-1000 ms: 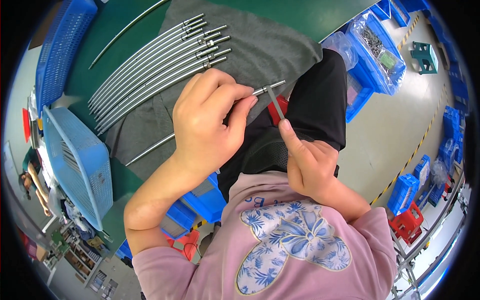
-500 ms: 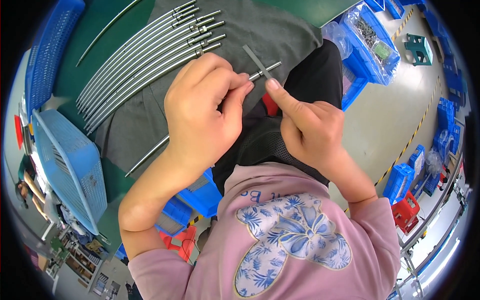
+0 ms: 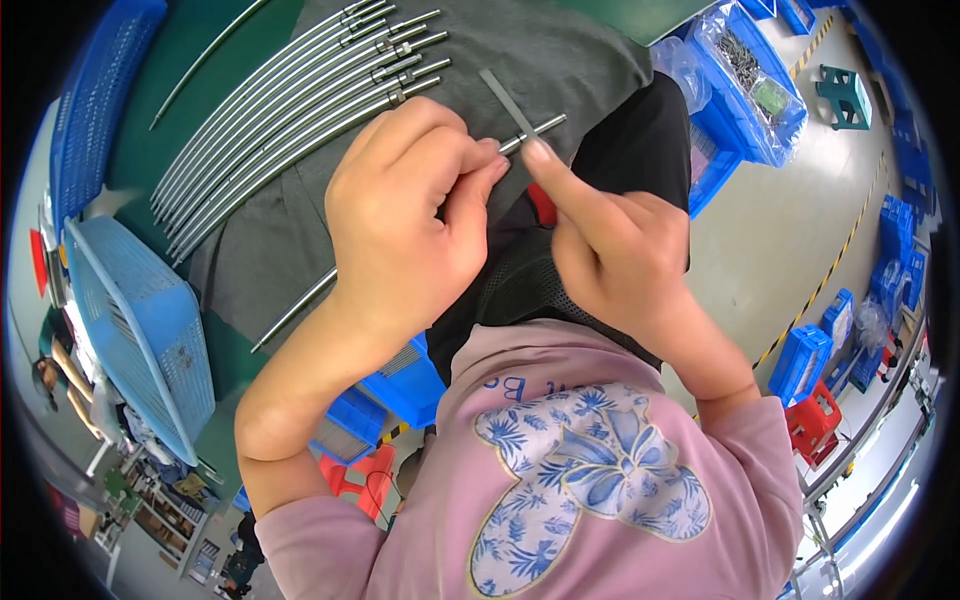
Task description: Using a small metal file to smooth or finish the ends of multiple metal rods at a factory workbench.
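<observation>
My left hand [image 3: 405, 215] is closed, thumb and fingertips pinching a thin shiny metal rod [image 3: 550, 124]. The rod runs slantwise beneath the hand; its lower part shows left of my wrist. A flat grey metal strip, like a small file [image 3: 506, 103], lies across the rod near its upper end. My right hand [image 3: 625, 235] is closed on the strip, with the index finger stretched along it; the rest of the strip is hidden by the hand. Several similar metal rods [image 3: 290, 118] with collars near their ends lie side by side on a grey cloth [image 3: 560, 55].
Beneath the cloth is a green tabletop [image 3: 235, 70] with a lone rod [image 3: 205, 62]. Blue baskets [image 3: 190, 360] stand at the left. On the right are a blue bin [image 3: 790, 135] of small metal parts, a green stool [image 3: 842, 98] and a red stool [image 3: 815, 425].
The strip and my right hand have shifted slightly left and up across the rod. My left hand keeps its pinch on the rod, almost still.
</observation>
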Demonstrator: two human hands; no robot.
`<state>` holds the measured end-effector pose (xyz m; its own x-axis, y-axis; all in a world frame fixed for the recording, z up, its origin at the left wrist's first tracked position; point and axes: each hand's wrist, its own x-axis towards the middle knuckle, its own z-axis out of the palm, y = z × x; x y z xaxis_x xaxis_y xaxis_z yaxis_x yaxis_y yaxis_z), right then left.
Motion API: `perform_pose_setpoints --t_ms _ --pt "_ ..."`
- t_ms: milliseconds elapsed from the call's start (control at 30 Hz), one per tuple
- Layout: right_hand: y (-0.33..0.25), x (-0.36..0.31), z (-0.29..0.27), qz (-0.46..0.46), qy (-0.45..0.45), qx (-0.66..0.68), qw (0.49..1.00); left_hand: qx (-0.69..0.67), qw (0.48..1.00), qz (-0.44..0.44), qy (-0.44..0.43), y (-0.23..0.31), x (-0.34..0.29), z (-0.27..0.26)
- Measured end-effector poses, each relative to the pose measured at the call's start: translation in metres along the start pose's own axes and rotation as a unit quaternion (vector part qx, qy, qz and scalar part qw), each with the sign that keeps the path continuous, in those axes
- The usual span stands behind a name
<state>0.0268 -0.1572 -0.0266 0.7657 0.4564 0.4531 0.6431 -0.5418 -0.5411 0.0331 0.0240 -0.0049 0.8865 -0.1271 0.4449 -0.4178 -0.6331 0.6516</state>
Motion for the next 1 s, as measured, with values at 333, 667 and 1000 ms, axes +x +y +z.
perform_pose_setpoints --t_ms 333,667,1000 --pt "-0.002 -0.013 0.006 -0.006 0.040 -0.011 0.999 -0.001 1.000 -0.001 0.000 0.001 -0.001 0.000" --pt "-0.005 -0.032 -0.004 0.027 0.001 0.003 1.000 -0.002 1.000 -0.021 0.004 0.000 -0.001 0.001" --pt "-0.007 -0.030 -0.022 0.046 -0.071 0.010 0.996 0.006 1.000 -0.010 -0.004 0.002 -0.001 0.005"
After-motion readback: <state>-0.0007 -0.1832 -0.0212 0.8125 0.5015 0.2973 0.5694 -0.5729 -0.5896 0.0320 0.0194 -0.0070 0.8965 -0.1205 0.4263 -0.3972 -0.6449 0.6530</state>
